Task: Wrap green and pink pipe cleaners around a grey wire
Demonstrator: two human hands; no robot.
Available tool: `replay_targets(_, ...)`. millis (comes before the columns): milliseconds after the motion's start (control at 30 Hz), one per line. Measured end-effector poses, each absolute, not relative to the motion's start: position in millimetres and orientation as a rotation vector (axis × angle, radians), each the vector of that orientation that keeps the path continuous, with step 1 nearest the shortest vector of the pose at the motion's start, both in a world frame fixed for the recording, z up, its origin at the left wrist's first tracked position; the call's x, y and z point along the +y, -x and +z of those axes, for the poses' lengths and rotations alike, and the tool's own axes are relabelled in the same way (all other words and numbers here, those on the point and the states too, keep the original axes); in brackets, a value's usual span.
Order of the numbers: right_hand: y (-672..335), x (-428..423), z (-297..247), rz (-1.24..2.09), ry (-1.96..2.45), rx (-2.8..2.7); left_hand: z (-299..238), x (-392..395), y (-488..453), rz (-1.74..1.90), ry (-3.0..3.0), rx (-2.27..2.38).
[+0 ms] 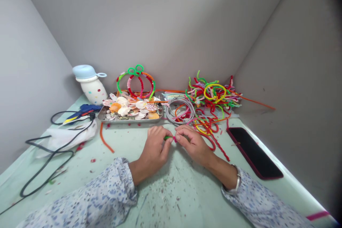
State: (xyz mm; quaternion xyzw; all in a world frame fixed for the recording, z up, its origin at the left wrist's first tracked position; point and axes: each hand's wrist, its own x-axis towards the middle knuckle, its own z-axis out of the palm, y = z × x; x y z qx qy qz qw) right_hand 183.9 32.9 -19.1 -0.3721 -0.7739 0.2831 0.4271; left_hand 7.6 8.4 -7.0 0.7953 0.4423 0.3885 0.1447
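Over the middle of the table both hands meet at a small fuzzy piece. My left hand [156, 148] pinches a short green pipe cleaner [167, 137] between thumb and fingers. Against its right end, my right hand [193, 144] is closed on a magenta pipe cleaner [175, 139], which seems wrapped around or pressed to the green one; most of both is covered by the fingers. Just behind the hands lies a coil of grey wire [180, 110]. A metal tray [130, 120] of seashells [123, 110] stands behind my left hand, with pipe cleaner rings [135, 82] propped upright in it.
At the back right is a tangled heap of coloured pipe cleaners [211, 96]. A phone [255, 153] lies right of my right hand. On the left are a white bottle [92, 87], a blue glue gun [85, 110], its black cord [48, 153] and an orange pipe cleaner [105, 140].
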Motion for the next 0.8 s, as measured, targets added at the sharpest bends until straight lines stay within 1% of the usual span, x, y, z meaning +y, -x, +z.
replay_targets(233,-183.9,32.3,-17.2,0.8,0.904,-1.942,-6.7,7.5,-7.9,1.09,-2.316,1.256)
replay_targets(433,-182.7,32.3,-17.7,0.79,0.898,-1.958,-4.5,6.3,-8.4,1.087,-2.306,1.259)
replay_targets(533,-181.0,31.1,-15.3,0.691,0.933,-1.94,-3.7,7.0,-8.2,1.096,-2.27,1.286)
replay_targets(667,-182.9,27.8,-8.8,0.453,1.005,-1.815,-3.2,8.2,-7.2,1.096,-2.229,1.331)
replay_targets(800,-185.5,24.5,-7.5,0.346,0.921,-1.889,-3.7,9.3,-6.0,1.142,-2.195,1.354)
